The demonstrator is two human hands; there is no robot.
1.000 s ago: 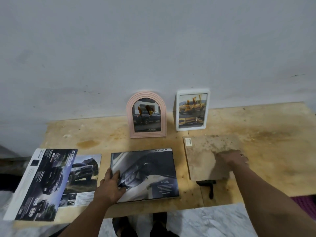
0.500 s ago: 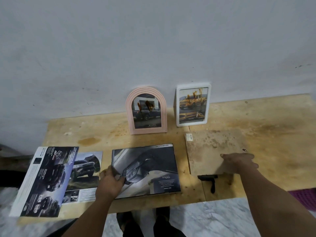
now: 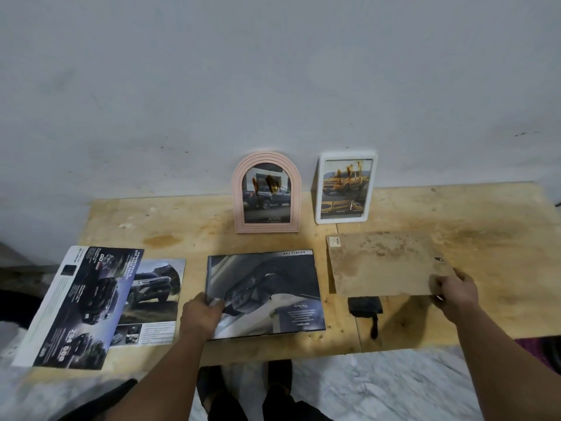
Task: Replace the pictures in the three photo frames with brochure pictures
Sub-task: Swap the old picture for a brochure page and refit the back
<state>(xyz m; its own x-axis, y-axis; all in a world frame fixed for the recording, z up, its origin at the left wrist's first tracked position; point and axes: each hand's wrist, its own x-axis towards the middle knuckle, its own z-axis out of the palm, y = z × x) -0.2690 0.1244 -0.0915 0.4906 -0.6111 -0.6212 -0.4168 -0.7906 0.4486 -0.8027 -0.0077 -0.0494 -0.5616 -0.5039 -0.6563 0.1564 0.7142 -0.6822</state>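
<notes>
A pink arched photo frame [image 3: 266, 192] and a white rectangular frame [image 3: 346, 188] stand against the wall, each with a truck picture inside. A dark brochure picture [image 3: 267, 291] lies flat at the table's front centre; my left hand [image 3: 202, 316] grips its left edge. My right hand [image 3: 455, 291] pinches the near right corner of a brown backing board [image 3: 381, 264], which is tilted up off the table. A black stand piece [image 3: 365, 308] shows below the board.
Two more brochure sheets lie at the front left: a large dark one [image 3: 79, 305] overhanging the edge and a smaller one [image 3: 151, 299]. The wooden table [image 3: 485, 226] meets a grey wall. Marble floor lies below the front edge.
My right hand slid from the top of the backing board to its near right corner and lifted that corner. My left hand shifted slightly on the brochure's left edge. The head camera moved back.
</notes>
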